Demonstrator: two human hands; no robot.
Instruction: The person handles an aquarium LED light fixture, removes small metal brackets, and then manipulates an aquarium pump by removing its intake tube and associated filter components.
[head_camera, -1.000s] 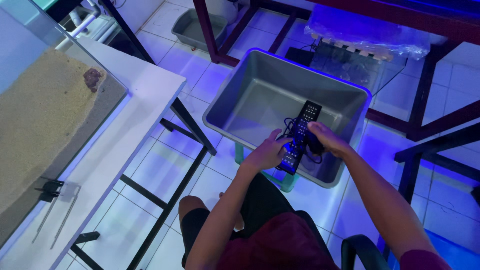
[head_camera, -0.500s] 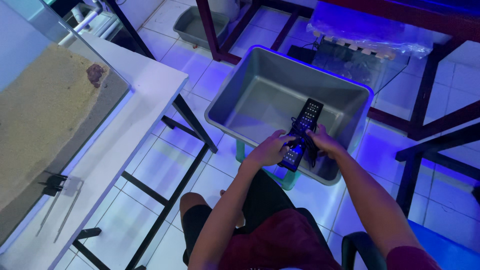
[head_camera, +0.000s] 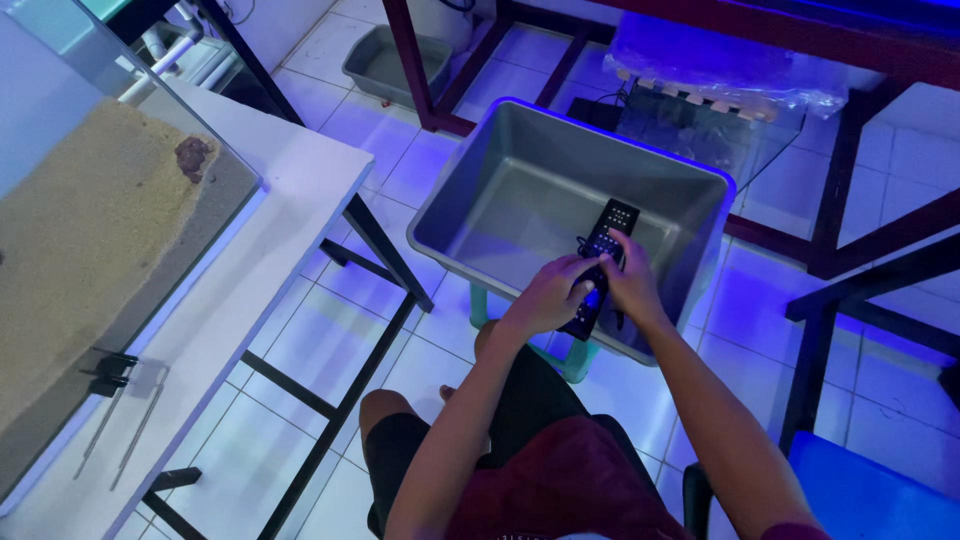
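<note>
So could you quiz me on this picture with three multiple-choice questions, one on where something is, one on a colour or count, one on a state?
1. Where is the long black device held?
A. over the near edge of the grey tub
B. on the white table
C. on the floor tiles

2. How many grey tubs show?
A. one
B. two
C. four

3. How do the hands stand on the device?
A. both hands grip it
B. only one hand touches it
C. neither hand touches it

Answers:
1 A, the device lies above the near rim of the big grey tub.
2 B, the big tub in front and a smaller grey tub farther back on the floor.
3 A, the left hand and the right hand both close on it.
</note>
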